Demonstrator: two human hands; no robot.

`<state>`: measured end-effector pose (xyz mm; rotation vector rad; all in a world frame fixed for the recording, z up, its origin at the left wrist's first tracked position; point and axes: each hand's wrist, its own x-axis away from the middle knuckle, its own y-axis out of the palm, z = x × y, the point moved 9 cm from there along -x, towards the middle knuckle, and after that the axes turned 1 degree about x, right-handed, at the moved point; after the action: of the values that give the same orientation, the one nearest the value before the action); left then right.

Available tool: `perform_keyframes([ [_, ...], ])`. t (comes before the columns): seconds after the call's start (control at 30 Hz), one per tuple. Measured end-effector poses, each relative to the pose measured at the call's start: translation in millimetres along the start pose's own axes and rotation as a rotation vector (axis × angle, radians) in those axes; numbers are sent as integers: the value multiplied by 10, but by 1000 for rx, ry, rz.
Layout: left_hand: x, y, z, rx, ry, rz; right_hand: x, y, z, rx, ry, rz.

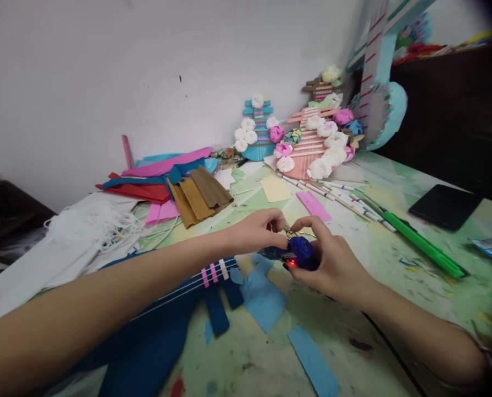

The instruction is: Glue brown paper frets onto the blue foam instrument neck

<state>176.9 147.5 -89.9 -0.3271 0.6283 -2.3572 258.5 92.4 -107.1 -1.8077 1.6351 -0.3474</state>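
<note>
My right hand [332, 264] is wrapped round a blue glue gun [301, 250] with a glowing red light; a black cord runs down from it. My left hand [258, 229] is closed, its fingertips at the glue gun's near side. What they pinch is hidden. A thin gold-coloured wire [306, 234] shows between the two hands. Below them lie a cut light-blue paper piece [265, 298] and a dark-blue guitar-shaped craft [159, 336] with white strings and pink and cream strips on its neck. My left forearm covers part of it.
At the back stand a blue decorated instrument craft [259, 132] and a pink one [304, 143], both with paper flowers. Folded crepe paper [200, 193] and white string [92, 226] lie left. A green cutter [423, 242], paper sticks [332, 196] and a black phone-like slab [444, 207] lie right.
</note>
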Motion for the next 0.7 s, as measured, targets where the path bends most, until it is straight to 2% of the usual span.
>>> perform_keyframes([
  [0.17,-34,31,20,29,-5,-56,12,-17,-12,38,-31,34],
  [0.47,-125,-4,-66,91,-15,-95,14,-4,-51,74,-115,40],
  [0.57,-141,-25,-21,122,38,-133,26,-1,-61,43,-108,20],
  [0.7,-98,-30,141,63,189,-199,36,-8,6,-65,6,2],
])
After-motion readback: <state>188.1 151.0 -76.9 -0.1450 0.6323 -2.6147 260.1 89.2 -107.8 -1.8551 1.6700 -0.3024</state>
